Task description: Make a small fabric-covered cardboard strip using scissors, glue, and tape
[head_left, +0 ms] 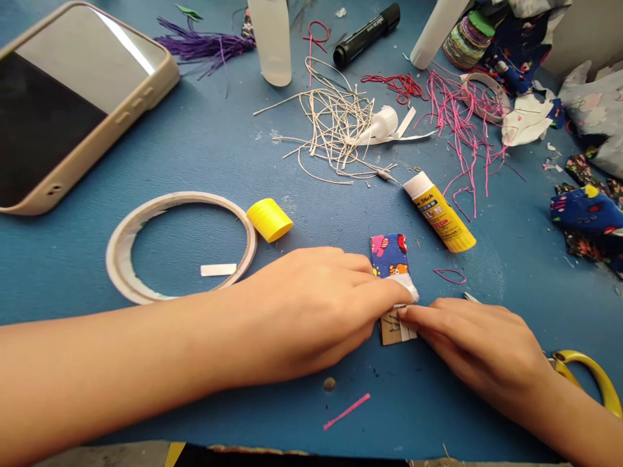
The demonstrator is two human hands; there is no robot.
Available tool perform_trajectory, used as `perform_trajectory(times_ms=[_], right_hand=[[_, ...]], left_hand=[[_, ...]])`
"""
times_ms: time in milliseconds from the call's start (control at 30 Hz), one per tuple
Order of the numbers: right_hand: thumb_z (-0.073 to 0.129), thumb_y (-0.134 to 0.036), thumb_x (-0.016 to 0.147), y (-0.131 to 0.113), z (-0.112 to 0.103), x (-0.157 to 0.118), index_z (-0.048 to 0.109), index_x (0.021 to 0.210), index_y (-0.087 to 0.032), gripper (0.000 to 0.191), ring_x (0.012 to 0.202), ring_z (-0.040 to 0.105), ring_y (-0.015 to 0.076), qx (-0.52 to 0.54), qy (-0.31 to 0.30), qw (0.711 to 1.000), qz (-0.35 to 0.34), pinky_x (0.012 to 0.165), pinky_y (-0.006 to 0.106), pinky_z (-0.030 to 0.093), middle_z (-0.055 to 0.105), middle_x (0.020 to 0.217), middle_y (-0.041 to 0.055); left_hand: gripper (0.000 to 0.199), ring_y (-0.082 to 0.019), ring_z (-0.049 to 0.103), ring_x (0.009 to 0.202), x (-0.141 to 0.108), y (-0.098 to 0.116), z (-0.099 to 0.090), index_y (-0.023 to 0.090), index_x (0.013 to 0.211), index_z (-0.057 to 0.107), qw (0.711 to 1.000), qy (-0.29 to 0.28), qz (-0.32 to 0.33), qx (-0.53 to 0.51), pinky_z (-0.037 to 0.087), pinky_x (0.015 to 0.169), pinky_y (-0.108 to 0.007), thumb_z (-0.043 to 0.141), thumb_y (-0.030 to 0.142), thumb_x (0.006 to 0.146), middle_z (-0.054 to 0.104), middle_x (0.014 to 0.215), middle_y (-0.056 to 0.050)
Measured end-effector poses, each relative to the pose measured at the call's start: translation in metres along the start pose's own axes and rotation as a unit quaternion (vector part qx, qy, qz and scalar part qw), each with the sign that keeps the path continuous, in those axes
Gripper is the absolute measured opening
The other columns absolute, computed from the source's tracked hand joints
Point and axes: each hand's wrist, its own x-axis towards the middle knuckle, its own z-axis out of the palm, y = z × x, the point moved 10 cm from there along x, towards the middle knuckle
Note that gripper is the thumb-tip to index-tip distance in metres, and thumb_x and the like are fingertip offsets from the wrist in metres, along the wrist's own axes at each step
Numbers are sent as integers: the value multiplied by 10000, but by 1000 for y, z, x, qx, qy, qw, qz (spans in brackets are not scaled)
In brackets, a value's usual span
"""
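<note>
A small cardboard strip point(389, 329), its upper part wrapped in blue patterned fabric point(389, 254), lies flat on the blue table. The fabric's white underside shows at a folded edge near the middle. My left hand point(326, 305) grips the strip there, its fingers closed and the index finger pressed on the fold. From the other side, my right hand point(481, 344) holds the strip's right edge with its fingertips pressed together. Dark pen marks show on the bare cardboard. Yellow-handled scissors point(594, 376) lie partly under my right hand and wrist.
Right of the fabric stands no cap on the lying glue stick point(440, 214); a yellow cap point(269, 220) touches the tape roll point(119, 259). Behind are tangled cream string point(331, 123), pink threads point(452, 110), a black marker point(367, 35) and a phone point(73, 97). Fabric scraps point(588, 211) lie right.
</note>
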Motion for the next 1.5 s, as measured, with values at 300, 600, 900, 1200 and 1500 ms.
perform_trajectory(times_ms=[300, 600, 900, 1200, 1500], right_hand=[[492, -172, 969, 3, -2, 3, 607, 1001, -200, 123, 654, 710, 114, 11, 12, 999, 33, 596, 206, 538, 763, 832, -3], [462, -195, 988, -6, -5, -1, 616, 1036, -179, 162, 640, 714, 137, -58, 24, 998, 12, 559, 236, 520, 767, 811, 18], [405, -185, 1013, -19, 4, -4, 567, 1070, -132, 180, 603, 694, 141, -149, 25, 988, -26, 531, 265, 492, 753, 765, 31], [458, -243, 1002, 5, -2, 4, 594, 991, -203, 142, 558, 658, 79, 20, 11, 996, 81, 508, 195, 464, 718, 725, -42], [474, -169, 991, -12, -2, -5, 594, 1077, -148, 150, 620, 693, 116, -61, 32, 998, -13, 553, 243, 492, 756, 779, 11]], left_hand=[[237, -171, 635, 722, 0, -2, 2, 146, 1107, 639, 1000, 1, 3, 2, 472, 647, -268, 479, 107, 935, 721, 856, -43], [257, -153, 648, 742, -1, -2, 3, 163, 1134, 617, 1000, 3, 3, 1, 486, 666, -258, 454, 103, 945, 726, 870, -42], [265, -168, 638, 743, -1, -2, 2, 136, 1142, 627, 1000, 10, 2, -10, 487, 661, -270, 482, 85, 927, 727, 871, -45], [257, -178, 621, 736, -1, -2, 1, 128, 1134, 637, 1000, 5, 2, -14, 469, 648, -275, 474, 100, 938, 724, 861, -51], [270, -178, 628, 743, -1, -1, 1, 131, 1155, 632, 1000, 5, -3, -12, 470, 650, -272, 501, 84, 923, 726, 867, -44]])
